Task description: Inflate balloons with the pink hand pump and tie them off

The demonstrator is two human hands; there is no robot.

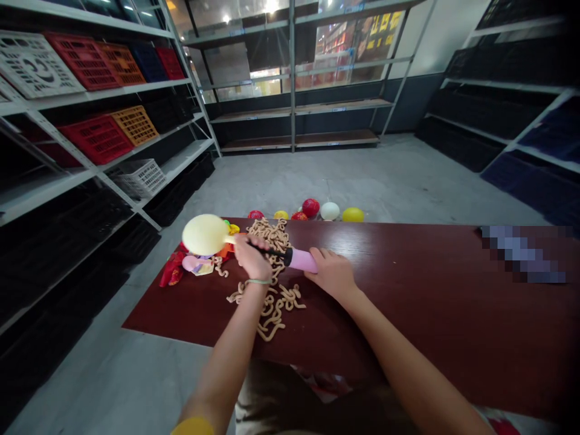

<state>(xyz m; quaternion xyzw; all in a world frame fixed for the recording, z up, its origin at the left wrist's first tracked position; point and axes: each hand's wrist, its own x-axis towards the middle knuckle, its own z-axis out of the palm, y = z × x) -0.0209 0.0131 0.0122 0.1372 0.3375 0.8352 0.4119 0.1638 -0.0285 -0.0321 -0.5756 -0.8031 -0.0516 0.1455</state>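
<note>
A pale yellow balloon point(206, 234), partly inflated, sits on the end of a balloon pump point(302, 260) with a pink barrel and a black part. My left hand point(254, 260) is closed round the place where the balloon's neck meets the black end of the pump. Fingers of my right hand point(333, 272) wrap the far end of the pink barrel. Under and around my left hand lie many tan curly strands point(274, 305), whose kind I cannot make out. A small pink balloon point(193, 263) and red foil-like packets point(172, 269) lie left of them.
The dark red table point(421, 302) stretches to the right, where a blurred-out item point(523, 254) lies. Several balloons point(330, 211) rest on the floor beyond its far edge. Shelves with plastic crates point(99, 138) stand at left; more racks point(292, 115) stand behind and at right.
</note>
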